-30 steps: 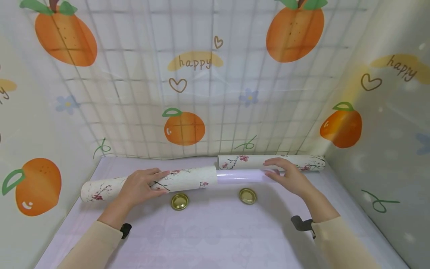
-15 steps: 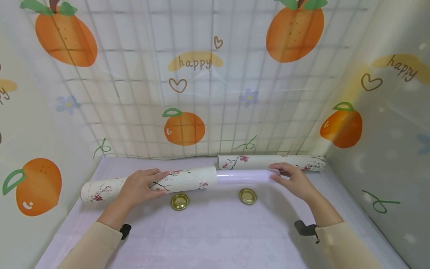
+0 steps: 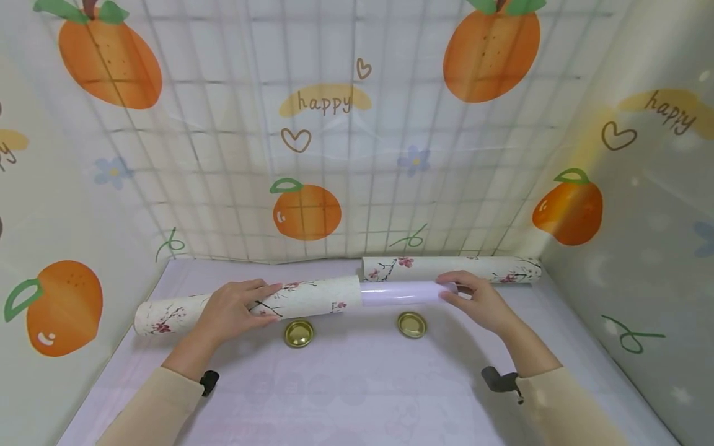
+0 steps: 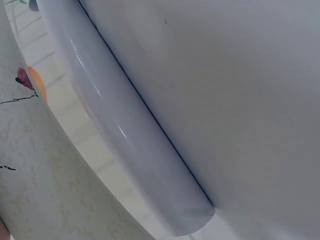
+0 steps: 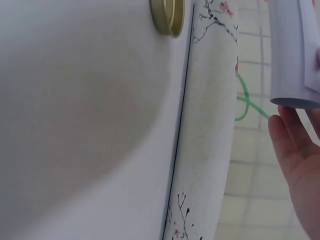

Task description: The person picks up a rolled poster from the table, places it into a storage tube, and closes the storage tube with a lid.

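A cream tube printed with plum-blossom branches (image 3: 320,296) slants across the back of the table, and my left hand (image 3: 237,310) grips it around its middle. From the tube's right mouth sticks a glossy lilac paper roll (image 3: 401,293). My right hand (image 3: 485,303) holds the roll's free end between thumb and fingers. In the right wrist view the paper roll (image 5: 290,65) shows an overlapping sheet edge, with fingertips (image 5: 287,127) right at its rim. How far the roll reaches inside the tube is hidden.
Two shallow gold lids (image 3: 299,334) lie in front of the tube. A second blossom-printed tube (image 3: 435,267) lies against the back curtain. Another glossy lilac roll (image 4: 125,130) lies beyond the gripped tube in the left wrist view. Fruit-printed curtains (image 3: 223,155) enclose the table.
My right hand shifted a little right along the roll to its end, then left again. The roll's visible length has shortened slightly. My left hand and its tube stay in place.
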The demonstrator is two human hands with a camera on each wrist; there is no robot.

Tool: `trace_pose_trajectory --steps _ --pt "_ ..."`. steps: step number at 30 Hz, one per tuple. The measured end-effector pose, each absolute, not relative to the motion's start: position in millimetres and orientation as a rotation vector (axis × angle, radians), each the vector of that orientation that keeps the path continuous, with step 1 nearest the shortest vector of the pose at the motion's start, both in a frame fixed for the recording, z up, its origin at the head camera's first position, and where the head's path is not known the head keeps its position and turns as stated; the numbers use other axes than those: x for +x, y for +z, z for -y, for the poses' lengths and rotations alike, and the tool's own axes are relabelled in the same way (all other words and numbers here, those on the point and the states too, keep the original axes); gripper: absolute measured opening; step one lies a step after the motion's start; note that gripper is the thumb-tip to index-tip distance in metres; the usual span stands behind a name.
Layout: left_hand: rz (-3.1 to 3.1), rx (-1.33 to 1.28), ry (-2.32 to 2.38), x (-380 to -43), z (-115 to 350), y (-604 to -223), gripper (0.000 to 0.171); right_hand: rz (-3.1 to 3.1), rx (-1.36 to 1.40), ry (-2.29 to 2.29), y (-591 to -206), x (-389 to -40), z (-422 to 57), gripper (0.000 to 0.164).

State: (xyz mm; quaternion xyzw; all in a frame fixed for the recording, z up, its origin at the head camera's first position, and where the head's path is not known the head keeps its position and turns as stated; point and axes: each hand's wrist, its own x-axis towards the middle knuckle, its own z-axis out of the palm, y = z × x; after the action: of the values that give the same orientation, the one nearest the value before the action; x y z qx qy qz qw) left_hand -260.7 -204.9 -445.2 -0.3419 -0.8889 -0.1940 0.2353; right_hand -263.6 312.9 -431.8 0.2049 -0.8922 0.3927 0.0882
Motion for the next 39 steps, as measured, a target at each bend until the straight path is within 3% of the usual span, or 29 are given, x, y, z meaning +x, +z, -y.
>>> trace_pose_trajectory --steps 39 --pt "2.517 -0.908 -0.544 -254.3 185.4 -443.1 0.066 2.616 0.904 1.376 -424.3 -260.7 -244.8 0.031"
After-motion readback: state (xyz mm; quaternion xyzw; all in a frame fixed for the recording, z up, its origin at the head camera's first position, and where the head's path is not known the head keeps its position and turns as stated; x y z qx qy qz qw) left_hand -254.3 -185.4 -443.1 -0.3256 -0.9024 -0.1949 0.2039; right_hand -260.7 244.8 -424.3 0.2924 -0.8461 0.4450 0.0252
